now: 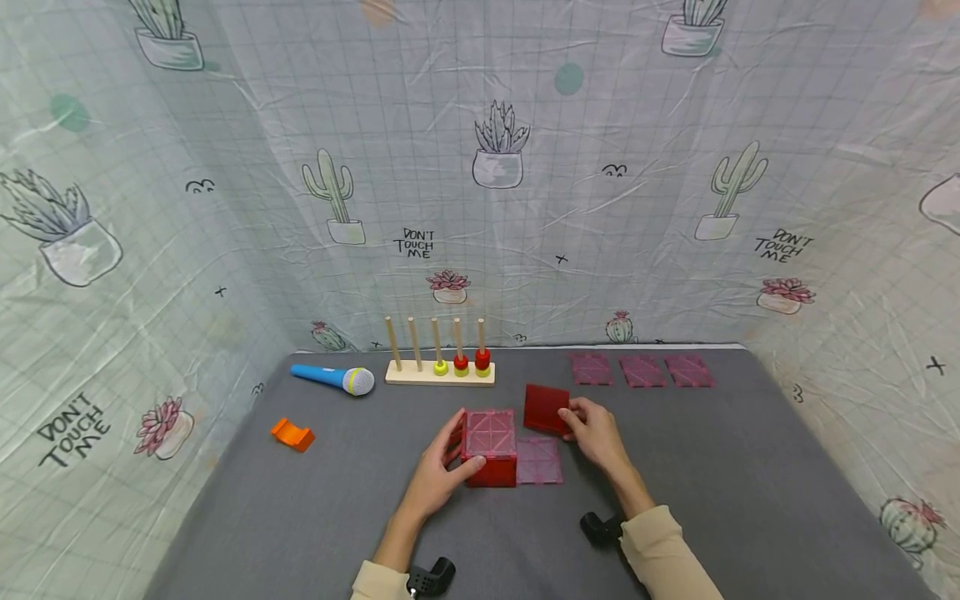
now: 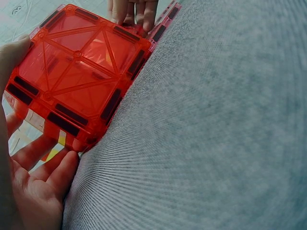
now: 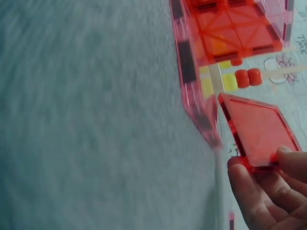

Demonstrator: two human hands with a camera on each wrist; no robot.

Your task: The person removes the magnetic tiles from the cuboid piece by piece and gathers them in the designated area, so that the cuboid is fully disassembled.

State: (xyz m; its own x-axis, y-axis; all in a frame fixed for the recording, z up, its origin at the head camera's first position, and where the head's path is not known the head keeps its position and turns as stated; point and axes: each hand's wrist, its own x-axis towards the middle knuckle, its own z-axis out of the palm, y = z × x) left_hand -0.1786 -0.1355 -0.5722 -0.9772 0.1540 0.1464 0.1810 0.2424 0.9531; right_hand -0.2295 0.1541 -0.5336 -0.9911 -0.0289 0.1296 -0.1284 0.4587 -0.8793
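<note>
From my remote seat I see the left hand (image 1: 432, 479) gripping the red cube (image 1: 492, 472), thumb at its near side, midway between the left and right edges of the worktop (image 1: 300, 517). The right hand (image 1: 597, 435) pinches a red tile (image 1: 543, 408) by its right edge, tilted up; I can't tell whether its bottom touches anything. A pink tile (image 1: 540, 461) lies flat right of the cube. I judge these light, stiff, rather slippery plastic, probably magnet-edged: I'd hold tiles by the rim and squeeze the cube gently, lest its panels part.
</note>
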